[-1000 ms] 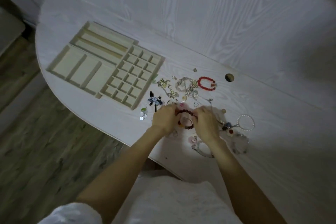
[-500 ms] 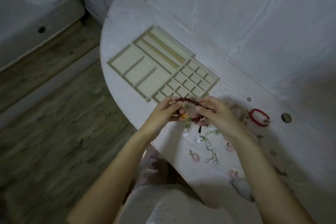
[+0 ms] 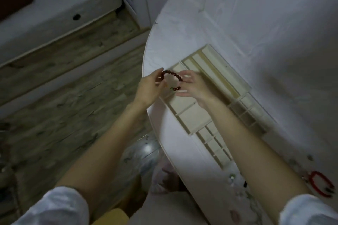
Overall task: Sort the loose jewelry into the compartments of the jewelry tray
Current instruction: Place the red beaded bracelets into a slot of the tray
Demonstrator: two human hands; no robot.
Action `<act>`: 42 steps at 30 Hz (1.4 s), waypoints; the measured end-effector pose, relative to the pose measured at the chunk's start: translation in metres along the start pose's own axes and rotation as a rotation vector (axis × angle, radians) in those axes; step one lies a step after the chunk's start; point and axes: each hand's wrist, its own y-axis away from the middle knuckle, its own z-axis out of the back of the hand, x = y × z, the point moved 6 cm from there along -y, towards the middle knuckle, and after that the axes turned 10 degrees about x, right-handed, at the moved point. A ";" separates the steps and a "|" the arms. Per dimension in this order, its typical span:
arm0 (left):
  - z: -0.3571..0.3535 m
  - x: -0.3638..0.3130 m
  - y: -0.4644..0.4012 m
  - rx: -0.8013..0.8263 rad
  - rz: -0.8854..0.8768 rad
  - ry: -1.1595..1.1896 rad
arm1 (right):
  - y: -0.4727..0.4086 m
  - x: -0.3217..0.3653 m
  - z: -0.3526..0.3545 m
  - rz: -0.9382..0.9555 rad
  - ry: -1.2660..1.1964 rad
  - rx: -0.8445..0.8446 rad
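Dark red beads make a ring, the bead bracelet [image 3: 172, 79], and I hold it up with both hands over the far end of the jewelry tray [image 3: 217, 76]. My left hand [image 3: 149, 89] pinches the left side with bent fingers. My right hand [image 3: 192, 86] pinches the right side, thumb below. The pale wood tray lies on the white table [image 3: 182, 151], with big and small boxes in it. A red bracelet [image 3: 321, 185] lies far off near my right sleeve [image 3: 309, 210], with other blurry bits.
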 end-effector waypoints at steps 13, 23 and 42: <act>-0.020 0.037 -0.013 0.331 -0.387 -0.844 | -0.040 -0.001 -0.005 0.232 1.497 -0.055; 0.008 0.045 -0.002 0.121 -0.480 -0.838 | -0.049 -0.001 -0.021 0.266 1.370 -0.068; -0.005 0.047 0.000 0.113 -0.540 -0.742 | -0.045 0.008 -0.022 0.317 1.315 -0.280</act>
